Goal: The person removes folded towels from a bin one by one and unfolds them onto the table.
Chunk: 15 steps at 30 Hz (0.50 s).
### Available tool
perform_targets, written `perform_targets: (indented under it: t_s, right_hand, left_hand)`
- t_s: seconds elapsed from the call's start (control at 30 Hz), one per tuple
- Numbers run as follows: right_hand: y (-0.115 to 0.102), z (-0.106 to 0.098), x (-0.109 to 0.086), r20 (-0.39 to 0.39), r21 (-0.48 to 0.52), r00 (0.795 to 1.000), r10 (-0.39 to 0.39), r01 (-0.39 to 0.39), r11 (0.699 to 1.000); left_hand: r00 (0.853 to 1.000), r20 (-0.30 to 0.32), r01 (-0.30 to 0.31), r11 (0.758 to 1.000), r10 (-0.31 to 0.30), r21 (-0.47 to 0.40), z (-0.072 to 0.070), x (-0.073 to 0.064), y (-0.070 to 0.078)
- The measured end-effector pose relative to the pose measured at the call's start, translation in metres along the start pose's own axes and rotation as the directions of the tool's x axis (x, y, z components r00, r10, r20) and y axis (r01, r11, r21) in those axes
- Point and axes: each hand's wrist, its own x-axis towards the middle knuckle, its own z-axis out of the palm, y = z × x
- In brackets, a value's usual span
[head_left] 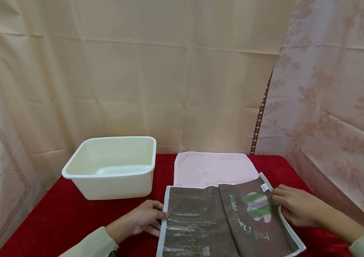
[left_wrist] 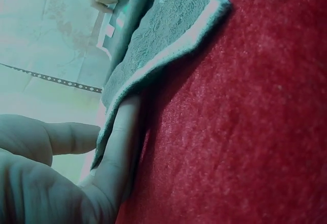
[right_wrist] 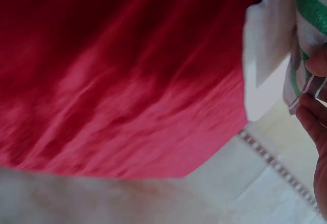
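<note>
A brown towel (head_left: 190, 221) with a white border lies at the front, a fold line running down it. Its right part carries green and pink stripes, lettering and a small white tag (head_left: 264, 187). My left hand (head_left: 145, 217) pinches the towel's left border; in the left wrist view the thumb is on one face and a finger (left_wrist: 120, 137) lies under the other. At the opposite side my right hand (head_left: 301, 205) pinches the right border, which is lifted and tilted. Only the fingertips and part of that hand (right_wrist: 314, 116) show in the right wrist view.
Behind the brown towel, a pink towel (head_left: 211, 167) lies flat, partly overlapped by it. A cream plastic basin (head_left: 114, 187) stands at the back left. Red cloth (head_left: 72, 225) covers the table. Beige curtains (head_left: 169, 71) hang behind, with a floral curtain (head_left: 339, 107) on the right.
</note>
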Motion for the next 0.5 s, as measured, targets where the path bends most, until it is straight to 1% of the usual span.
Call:
perform_targets:
  t_s: [0.1,0.23,0.37,0.5]
  right_hand:
    - [0.007,-0.002,-0.016,-0.008,-0.006,1.0,0.008,-0.008,1.0]
    - [0.012,-0.001,-0.032,0.014,-0.001,1.0,0.011,-0.011,1.0]
    - [0.015,-0.001,-0.043,0.016,-0.005,1.0,0.006,-0.006,1.0]
    - [0.019,-0.002,-0.051,0.012,-0.013,1.0,0.018,-0.017,1.0]
  left_hand:
    - [1.0,0.003,-0.001,1.0,0.001,0.001,0.001,0.0,-0.001]
    - [1.0,-0.001,-0.001,1.0,0.001,0.0,0.001,0.001,-0.002]
    - [1.0,-0.001,0.001,1.0,-0.001,0.0,0.0,0.001,-0.002]
    - [1.0,-0.002,0.007,1.0,-0.007,0.004,-0.001,0.0,-0.001]
